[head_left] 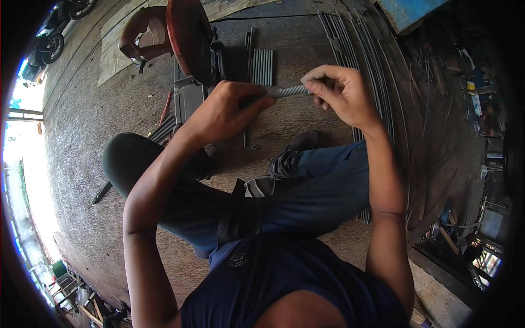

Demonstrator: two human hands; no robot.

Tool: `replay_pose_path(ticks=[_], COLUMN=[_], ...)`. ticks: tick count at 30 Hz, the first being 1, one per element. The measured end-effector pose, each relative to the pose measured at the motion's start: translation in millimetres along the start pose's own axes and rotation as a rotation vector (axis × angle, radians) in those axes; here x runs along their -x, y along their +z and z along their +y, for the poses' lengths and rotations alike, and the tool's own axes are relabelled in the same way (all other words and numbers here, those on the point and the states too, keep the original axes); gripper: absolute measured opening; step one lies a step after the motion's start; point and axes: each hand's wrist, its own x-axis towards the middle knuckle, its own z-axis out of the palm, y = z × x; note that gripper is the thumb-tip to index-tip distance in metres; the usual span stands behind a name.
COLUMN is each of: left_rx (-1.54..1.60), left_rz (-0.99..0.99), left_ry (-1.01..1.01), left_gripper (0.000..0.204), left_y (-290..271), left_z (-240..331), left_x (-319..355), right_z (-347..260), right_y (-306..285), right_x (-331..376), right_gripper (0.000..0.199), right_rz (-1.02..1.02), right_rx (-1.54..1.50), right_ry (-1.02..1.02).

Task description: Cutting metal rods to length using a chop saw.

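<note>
A short grey rod (290,92) with a ribbed, thread-like surface is held level between my two hands, above the floor in front of my crossed legs. My left hand (227,109) is closed around its left end, with thumb and fingers pressed together; that end is hidden in the grip. At the other end, my right hand (342,93) pinches the tip between thumb and forefinger, the other fingers loosely curled. Just beyond the rod lies a neat row of short grey rods (261,66). A small ring-like piece (254,147) rests on the floor below my hands.
A cut-off saw with a red round guard (188,38) stands ahead, left of centre. Long thin metal rods (377,71) lie along the right. Grey bars (161,131) are beside my left knee. A blue metal box (410,13) is far right, with clutter (481,104) along the right edge.
</note>
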Motion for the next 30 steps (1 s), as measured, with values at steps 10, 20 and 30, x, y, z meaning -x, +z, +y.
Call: replay_pose_path(ticks=[10, 20, 30], left_rx=[0.057, 0.023, 0.079], left_rz=[0.046, 0.01, 0.014], left_ry=[0.013, 0.002, -0.035], left_gripper=[0.028, 0.028, 0.031], left_y=[-3, -3, -7], left_z=[2, 0, 1], left_x=[-1, 1, -2], right_z=[-5, -4, 0], right_y=[3, -3, -2], right_x=[0, 2, -3], right_gripper=[0.028, 0.02, 0.018], right_rz=[0.137, -0.056, 0.149], right_rx=[0.098, -0.085, 0.201], right_ry=[-0.399, 0.091, -0.485])
